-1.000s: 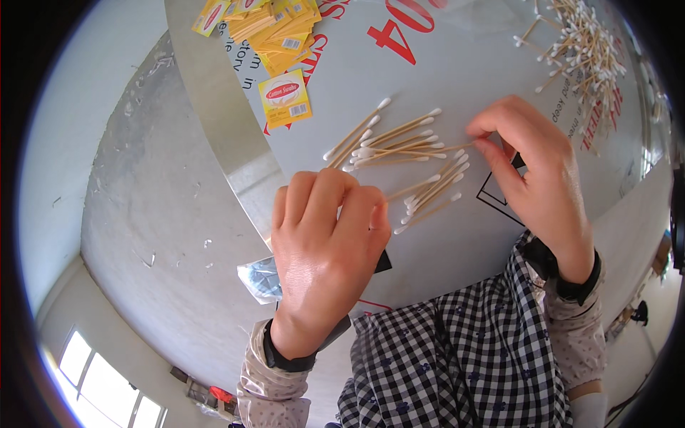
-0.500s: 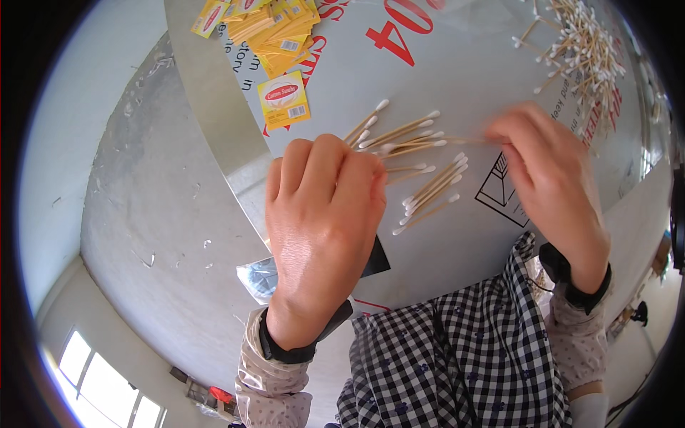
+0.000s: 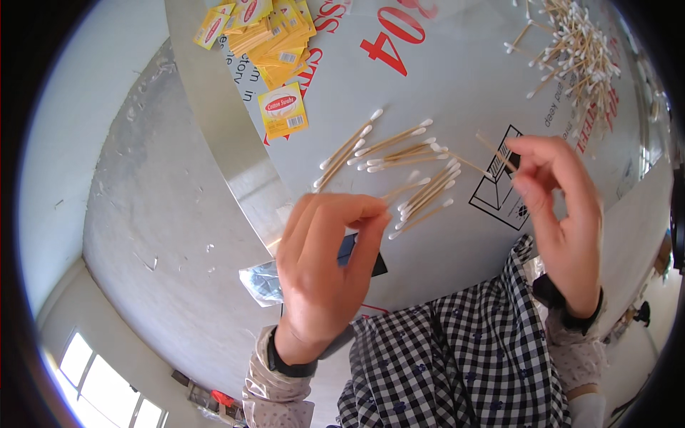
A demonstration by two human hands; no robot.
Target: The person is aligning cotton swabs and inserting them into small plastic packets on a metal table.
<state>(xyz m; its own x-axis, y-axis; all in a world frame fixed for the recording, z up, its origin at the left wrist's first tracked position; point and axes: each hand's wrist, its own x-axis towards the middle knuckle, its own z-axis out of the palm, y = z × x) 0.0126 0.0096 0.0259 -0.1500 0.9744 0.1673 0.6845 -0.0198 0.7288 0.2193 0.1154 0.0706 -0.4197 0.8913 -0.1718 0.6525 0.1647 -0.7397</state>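
Note:
My left hand (image 3: pixel 317 260) is pinched at the lower left of the loose cotton swabs. A blurred cotton swab (image 3: pixel 401 187) runs out from its fingertips. On the right, my right hand (image 3: pixel 564 207) has thumb and forefinger curled around the end of another thin cotton swab (image 3: pixel 496 151), which points up and left. Close to it a single swab (image 3: pixel 469 164) slants toward the middle group. Between my hands several cotton swabs (image 3: pixel 428 191) lie in small, roughly parallel bunches on the metal sheet (image 3: pixel 435 264); other swabs (image 3: pixel 346 153) lie farther left.
Yellow printed packets (image 3: pixel 282 50) are heaped at the far left, with one packet (image 3: pixel 282 110) lying nearer. A big pile of cotton swabs (image 3: pixel 581 57) sits at the far right. A clear plastic piece (image 3: pixel 261 283) lies beside my left wrist, at the sheet's edge.
My left hand has drawn down, uncovering more of the left swabs. My right hand has moved down and right, and a swab now shows at its fingertips. The whole view has shifted slightly.

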